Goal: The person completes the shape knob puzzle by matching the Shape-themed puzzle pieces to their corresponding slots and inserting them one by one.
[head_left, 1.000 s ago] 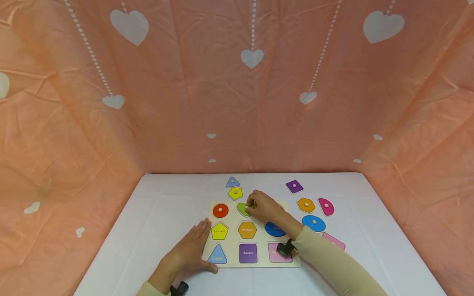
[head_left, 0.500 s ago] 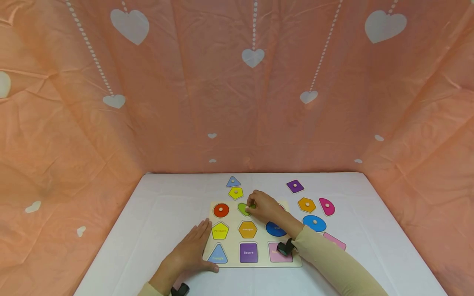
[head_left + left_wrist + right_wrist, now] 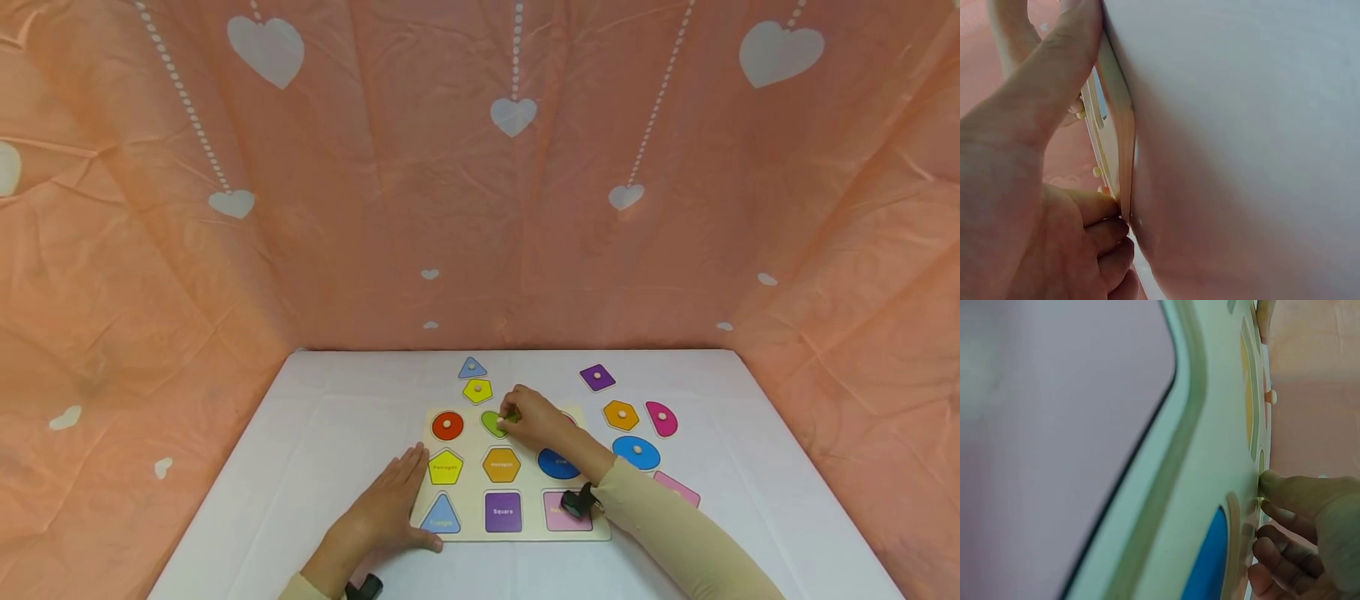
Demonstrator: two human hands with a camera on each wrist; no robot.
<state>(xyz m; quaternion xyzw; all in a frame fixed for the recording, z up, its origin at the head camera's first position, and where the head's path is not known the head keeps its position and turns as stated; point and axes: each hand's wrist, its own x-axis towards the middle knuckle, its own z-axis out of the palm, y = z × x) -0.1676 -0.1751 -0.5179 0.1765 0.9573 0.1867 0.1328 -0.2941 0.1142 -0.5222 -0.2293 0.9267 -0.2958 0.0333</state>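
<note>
A cream shape puzzle board lies on the white table. My left hand rests along its left edge with fingers stretched out, the thumb at the near corner. My right hand pinches the knob of a green puzzle piece at the board's far row; the fingers hide part of its outline. In the right wrist view the thumb and forefinger meet at the board's surface. A red round piece with a knob sits in the far left recess. The right forearm covers part of the board's right side.
Loose knobbed pieces lie around the board: a blue triangle and yellow pentagon behind, a purple square, orange hexagon, magenta semicircle, blue oval and pink piece to the right.
Both hands stay in the same places, the right one still on the green piece's knob. Only a slight shift of the head view shows.
</note>
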